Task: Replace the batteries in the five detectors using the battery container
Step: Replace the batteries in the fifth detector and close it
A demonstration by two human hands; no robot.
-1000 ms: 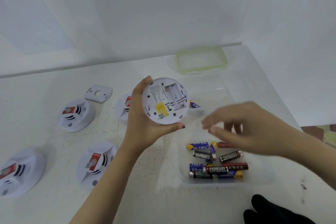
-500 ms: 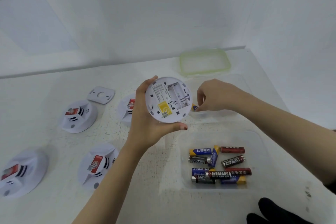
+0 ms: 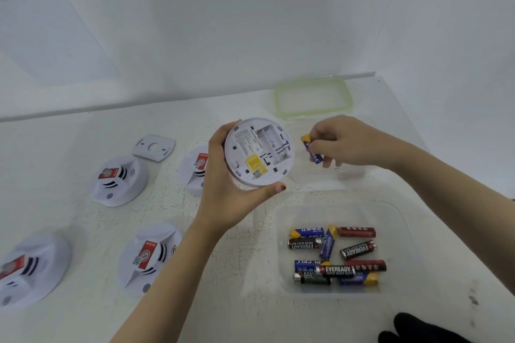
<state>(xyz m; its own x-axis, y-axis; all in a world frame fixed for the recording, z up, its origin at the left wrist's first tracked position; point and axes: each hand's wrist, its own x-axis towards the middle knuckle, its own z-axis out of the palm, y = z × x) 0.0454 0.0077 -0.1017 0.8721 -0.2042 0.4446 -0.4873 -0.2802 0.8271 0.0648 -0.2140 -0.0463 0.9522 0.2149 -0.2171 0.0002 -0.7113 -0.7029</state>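
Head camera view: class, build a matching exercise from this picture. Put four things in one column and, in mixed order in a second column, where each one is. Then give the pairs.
Things
1. round detector
2. blue-and-yellow battery
3. green-rimmed lid
4. mounting plate

Places
A. flat at the far edge of the table, beyond the right hand
B. pinched by the right hand
C. flat on the table, left of the held detector
D. gripped by the left hand, back side facing the camera

Pairs: 1-D, 2-B, 3-A, 4-C
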